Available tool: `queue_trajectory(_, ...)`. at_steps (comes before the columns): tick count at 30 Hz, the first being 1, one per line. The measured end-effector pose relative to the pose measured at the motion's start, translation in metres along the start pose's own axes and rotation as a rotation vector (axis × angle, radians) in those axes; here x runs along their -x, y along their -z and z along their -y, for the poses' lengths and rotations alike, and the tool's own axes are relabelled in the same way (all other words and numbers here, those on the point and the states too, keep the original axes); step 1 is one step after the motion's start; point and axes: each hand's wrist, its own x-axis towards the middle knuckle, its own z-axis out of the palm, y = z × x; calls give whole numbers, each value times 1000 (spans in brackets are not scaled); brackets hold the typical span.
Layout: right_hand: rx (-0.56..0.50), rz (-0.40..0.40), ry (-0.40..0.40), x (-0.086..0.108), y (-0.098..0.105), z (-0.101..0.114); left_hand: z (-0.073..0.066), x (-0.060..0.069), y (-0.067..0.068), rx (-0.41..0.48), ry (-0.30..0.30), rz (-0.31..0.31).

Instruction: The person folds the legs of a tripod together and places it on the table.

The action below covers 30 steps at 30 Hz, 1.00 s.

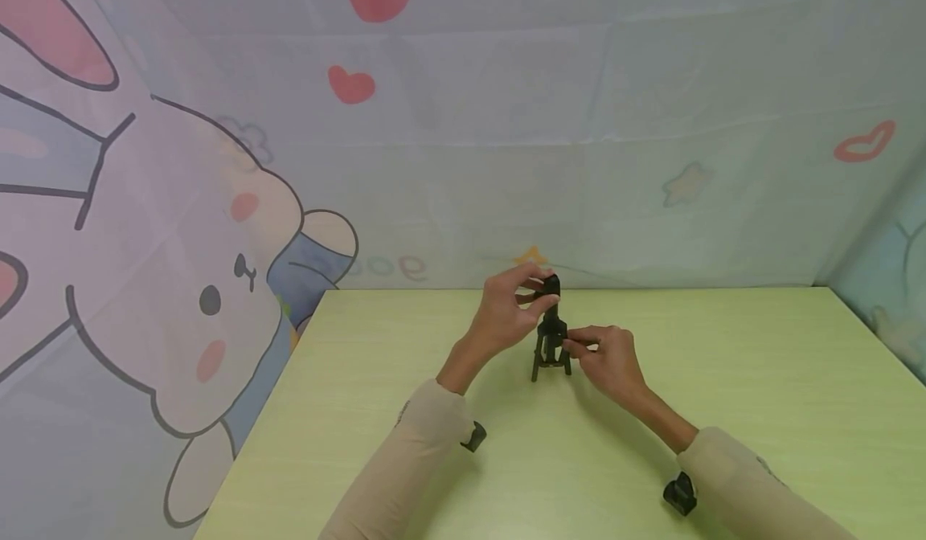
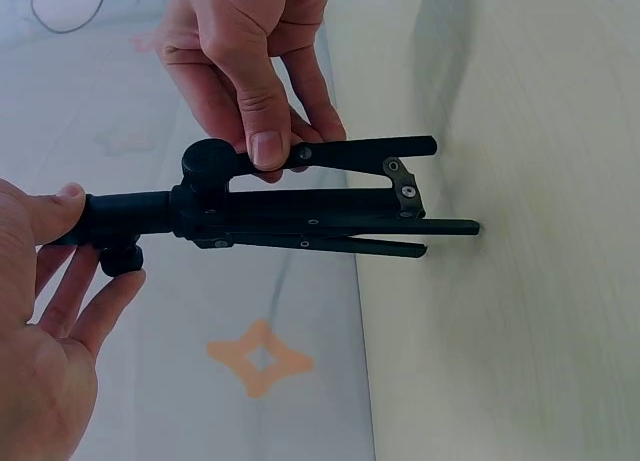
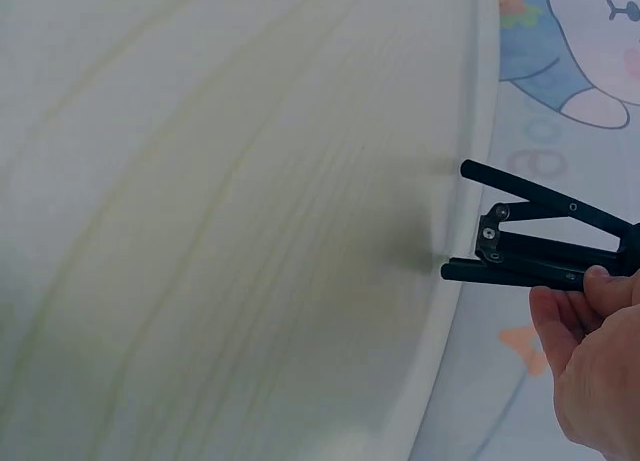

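Observation:
A small black tripod (image 1: 551, 329) is upright over the far part of the table, its legs spread slightly apart. My left hand (image 1: 506, 308) holds its top section from the left; in the left wrist view the thumb and fingers are around the upper tube (image 2: 130, 213), near a round knob (image 2: 122, 259). From the right, my right hand (image 1: 611, 363) pinches one leg (image 2: 360, 149) near its upper end between thumb and fingers. Short metal braces (image 3: 489, 233) join the legs to the centre column. Whether the feet touch the table cannot be told.
The pale yellow-green table (image 1: 405, 347) ends just behind the tripod, where a printed cloth (image 1: 463, 202) with hearts and a rabbit hangs. Black wrist cameras sit at the left cuff (image 1: 473, 436) and right cuff (image 1: 680, 493).

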Motion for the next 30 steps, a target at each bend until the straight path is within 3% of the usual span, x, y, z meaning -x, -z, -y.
queue_trajectory(15,-24,-6,-19,3,1,-4,-5,-3,-4,-12,-15,41)
queue_trajectory(30,-13,22,2,0,4,-5,-7,-1,-3,-23,4,31)
